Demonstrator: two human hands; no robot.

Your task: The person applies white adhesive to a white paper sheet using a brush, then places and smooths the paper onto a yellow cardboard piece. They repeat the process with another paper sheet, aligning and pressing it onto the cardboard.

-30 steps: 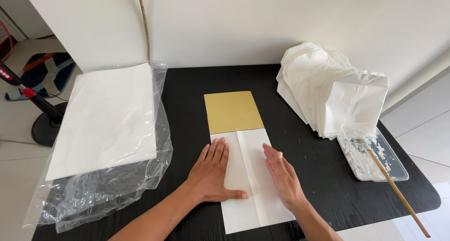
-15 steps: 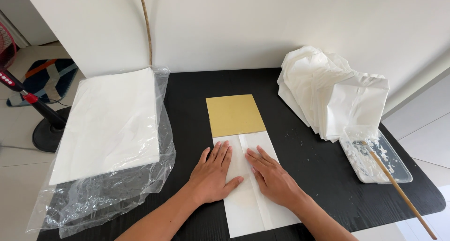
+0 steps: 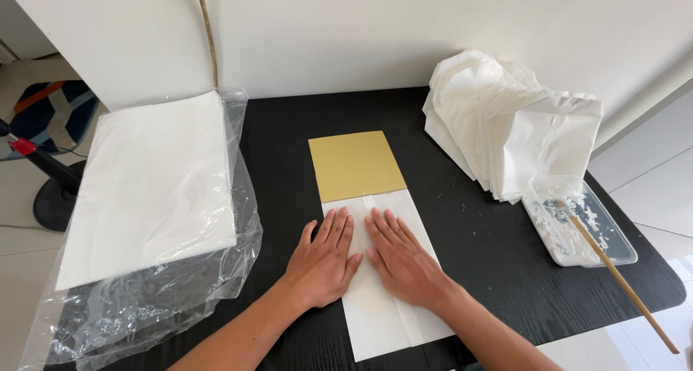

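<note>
Left hand (image 3: 323, 261) and right hand (image 3: 401, 259) are pressing flat, fingers spread (gripping nothing), hiding the folded white paper (image 3: 386, 320) middle; gold sheet (image 3: 355, 165) partly tucked under.

Items counted, 1 table (image 3: 476, 270): 2 hands, left hand (image 3: 321, 263) and right hand (image 3: 401, 259); 1 folded white sheet (image 3: 382, 313); 1 gold card (image 3: 355, 165); 1 white paper stack (image 3: 151, 187) on 1 plastic wrap (image 3: 144, 306); 1 heap of folded white bags (image 3: 512, 125); 1 clear tray (image 3: 577, 230); 1 wooden stick (image 3: 621, 281).
</note>
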